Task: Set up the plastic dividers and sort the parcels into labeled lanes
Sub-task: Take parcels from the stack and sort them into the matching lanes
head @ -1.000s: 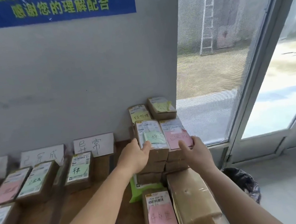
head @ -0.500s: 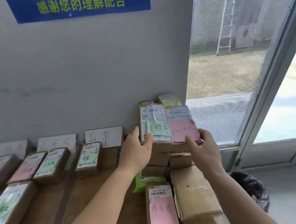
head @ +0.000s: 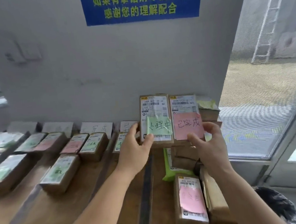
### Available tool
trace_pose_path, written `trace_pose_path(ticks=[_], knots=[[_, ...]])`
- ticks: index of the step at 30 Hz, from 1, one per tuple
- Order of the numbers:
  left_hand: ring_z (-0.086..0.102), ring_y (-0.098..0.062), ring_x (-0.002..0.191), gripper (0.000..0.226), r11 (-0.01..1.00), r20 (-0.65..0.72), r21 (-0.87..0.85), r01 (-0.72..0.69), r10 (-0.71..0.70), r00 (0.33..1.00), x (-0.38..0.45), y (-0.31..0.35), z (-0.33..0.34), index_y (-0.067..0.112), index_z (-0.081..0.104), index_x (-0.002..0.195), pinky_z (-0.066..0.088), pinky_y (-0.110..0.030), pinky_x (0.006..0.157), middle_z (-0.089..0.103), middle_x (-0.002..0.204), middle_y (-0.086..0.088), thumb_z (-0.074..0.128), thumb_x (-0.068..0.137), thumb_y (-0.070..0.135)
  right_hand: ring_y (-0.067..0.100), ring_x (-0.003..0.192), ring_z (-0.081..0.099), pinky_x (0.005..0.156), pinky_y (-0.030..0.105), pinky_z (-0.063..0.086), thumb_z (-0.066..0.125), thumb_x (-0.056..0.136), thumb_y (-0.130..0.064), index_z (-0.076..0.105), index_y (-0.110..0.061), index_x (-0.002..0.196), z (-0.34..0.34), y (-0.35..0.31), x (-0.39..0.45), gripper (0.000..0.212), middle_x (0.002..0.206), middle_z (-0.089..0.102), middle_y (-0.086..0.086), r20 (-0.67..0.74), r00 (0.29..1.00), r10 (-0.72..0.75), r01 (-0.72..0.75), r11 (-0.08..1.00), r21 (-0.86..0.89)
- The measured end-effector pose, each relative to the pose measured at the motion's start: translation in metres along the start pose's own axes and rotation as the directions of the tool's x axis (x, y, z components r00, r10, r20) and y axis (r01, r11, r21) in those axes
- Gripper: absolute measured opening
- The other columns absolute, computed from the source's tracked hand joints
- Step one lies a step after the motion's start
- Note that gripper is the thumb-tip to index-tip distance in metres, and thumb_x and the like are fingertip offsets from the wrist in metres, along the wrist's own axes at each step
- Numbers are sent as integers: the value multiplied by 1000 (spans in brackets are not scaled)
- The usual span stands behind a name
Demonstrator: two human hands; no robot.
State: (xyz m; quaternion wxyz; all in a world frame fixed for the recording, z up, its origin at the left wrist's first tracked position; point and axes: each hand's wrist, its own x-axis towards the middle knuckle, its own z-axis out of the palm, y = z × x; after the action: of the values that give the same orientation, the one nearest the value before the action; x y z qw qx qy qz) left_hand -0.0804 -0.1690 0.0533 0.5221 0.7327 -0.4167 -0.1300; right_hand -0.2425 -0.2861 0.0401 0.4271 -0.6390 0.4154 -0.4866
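Parcels from the top of the unsorted stack have come up off it within the last second: in the head view the left hand (head: 135, 147) grips a parcel with a green note (head: 155, 119) by its lower left edge, thumb across the face, and the right hand (head: 208, 143) pinches a parcel with a pink note (head: 186, 119) at its lower right corner, both tilted up to face the camera. Both now look ready to be read and routed. The green note reads roughly 处理中, its first character partly hidden; the pink one reads 已完成. Left of the grip, a white lane card (head: 96, 128) shows 完成, with sorted parcels (head: 92, 146) lying in front of it. Below the grip sits the remaining stack (head: 184, 159). Above, a blue sign (head: 140, 3) reads 如果有拿错请尽快归还 感谢您的理解配合.
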Motion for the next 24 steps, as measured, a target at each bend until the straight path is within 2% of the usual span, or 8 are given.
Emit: trace_pose_path(ticks=[2, 4, 6, 12, 16, 18, 21, 24], knots=[[51, -3, 117, 49, 1000, -13, -12, 14, -14, 1000, -7, -7, -21, 33, 38, 137, 45, -9, 81, 57, 126, 14, 56, 92, 39, -9, 79, 62, 68, 16, 50, 75, 78, -18, 53, -24, 109, 14, -9, -14, 38, 92, 61, -19, 20, 1000, -19, 19, 1000, -1], [49, -6, 120, 51, 999, -33, -10, 34, -35, 999, -15, -15, -46, 33, 36, 138, 45, -24, 95, 56, 128, 14, 56, 92, 40, -4, 81, 63, 76, 28, 55, 74, 79, -20, 53, -26, 110, 31, -18, -30, 38, 96, 63, -15, 63, 998, -5, 5, 1000, 10], [50, -5, 118, 52, 998, -47, -13, 55, -55, 997, -25, -25, -71, 34, 35, 139, 43, -23, 95, 56, 128, 14, 56, 92, 41, 7, 88, 65, 81, 37, 55, 74, 80, -20, 53, -27, 111, 49, -26, -47, 38, 102, 65, -10, 108, 994, 4, -8, 999, 33], [46, 0, 110, 56, 994, -95, 0, 107, -107, 990, -62, -54, -151, 34, 34, 141, 38, -11, 80, 52, 123, 20, 55, 91, 44, -6, 83, 60, 71, 19, 48, 73, 82, -22, 53, -29, 113, 104, -53, -109, 38, 99, 64, -16, 147, 989, -29, 22, 999, 48], [46, -6, 120, 57, 991, -113, -19, 129, -131, 985, -85, -69, -203, 36, 32, 143, 42, -35, 100, 53, 122, 22, 56, 91, 43, -3, 85, 60, 63, 15, 44, 74, 81, -27, 48, -31, 117, 140, -70, -148, 44, 98, 62, -18, 163, 987, -9, -1, 998, 62], [52, 3, 112, 53, 990, -105, -31, 138, -141, 984, -93, -79, -226, 41, 35, 140, 48, -28, 94, 54, 107, 31, 56, 91, 42, 2, 88, 61, 63, 19, 47, 75, 81, -29, 47, -34, 116, 156, -76, -166, 45, 98, 63, -15, 194, 981, 26, -41, 996, 73], [50, 26, 88, 52, 990, -115, -40, 136, -140, 983, -104, -93, -258, 42, 38, 138, 43, 0, 62, 55, 93, 37, 58, 90, 37, 5, 91, 63, 74, 29, 54, 74, 82, -27, 47, -34, 120, 181, -82, -191, 47, 100, 66, -11, 246, 966, 77, -106, 989, 105], [53, 20, 90, 55, 983, -130, -83, 163, -173, 976, -111, -105, -286, 39, 37, 141, 43, -2, 55, 59, 99, 31, 59, 91, 32, 5, 95, 61, 69, 21, 48, 73, 83, -24, 45, -33, 127, 204, -91, -211, 53, 102, 67, -9, 291, 951, 103, -145, 981, 128]])
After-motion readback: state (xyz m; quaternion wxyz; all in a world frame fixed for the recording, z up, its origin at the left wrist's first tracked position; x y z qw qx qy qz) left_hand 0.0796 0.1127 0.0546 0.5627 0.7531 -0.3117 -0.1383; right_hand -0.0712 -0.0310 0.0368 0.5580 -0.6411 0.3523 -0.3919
